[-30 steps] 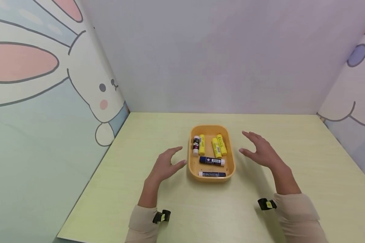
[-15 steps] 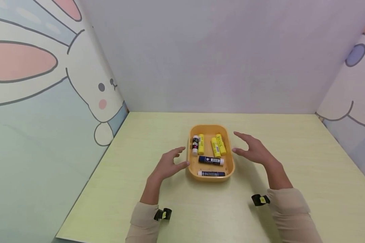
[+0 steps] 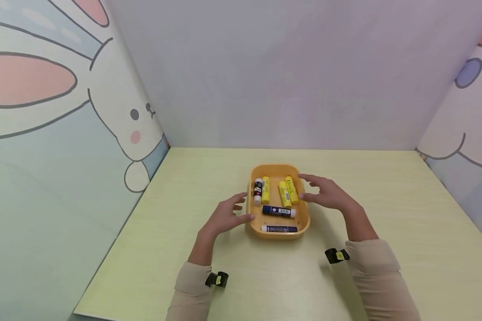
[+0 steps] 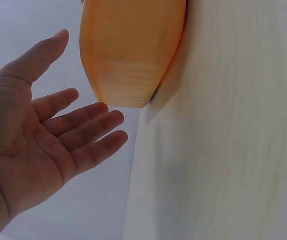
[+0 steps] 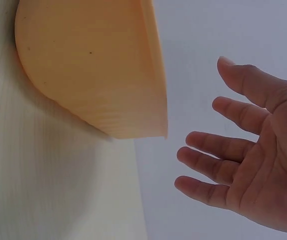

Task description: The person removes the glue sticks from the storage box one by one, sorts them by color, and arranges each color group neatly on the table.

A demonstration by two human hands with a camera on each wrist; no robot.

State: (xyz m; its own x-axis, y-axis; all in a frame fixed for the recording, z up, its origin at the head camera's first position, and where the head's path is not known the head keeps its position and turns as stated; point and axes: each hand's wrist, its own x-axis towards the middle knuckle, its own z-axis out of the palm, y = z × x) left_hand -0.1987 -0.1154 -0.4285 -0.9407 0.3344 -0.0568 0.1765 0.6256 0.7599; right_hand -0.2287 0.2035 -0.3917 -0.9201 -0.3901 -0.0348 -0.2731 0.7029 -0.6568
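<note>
An orange plastic basket (image 3: 279, 236) stands on the table, holding several glue sticks. Two yellow glue sticks lean together on its right, one of them a yellow glue stick (image 3: 285, 194). Along the left wall, a black-and-white glue stick (image 3: 258, 191) lies beside another yellow one (image 3: 266, 190). Two dark blue glue sticks lie crosswise, the upper dark blue stick (image 3: 278, 211) and the lower dark blue stick (image 3: 279, 229). My left hand (image 3: 224, 216) hovers at the left rim, fingers spread. My right hand (image 3: 327, 192) is at the right rim, fingers extended, above the table. Both hold nothing.
The pale yellow-green table (image 3: 144, 258) meets a plain back wall (image 3: 289, 89). Side walls carry painted rabbits, such as the left wall (image 3: 44, 187). A black wrist camera (image 3: 217, 279) sits at the left sleeve, another wrist camera (image 3: 337, 255) at the right.
Both hands have closed in on the basket from the sides, the right hand travelling farther to the left. The basket and glue sticks have stayed in place.
</note>
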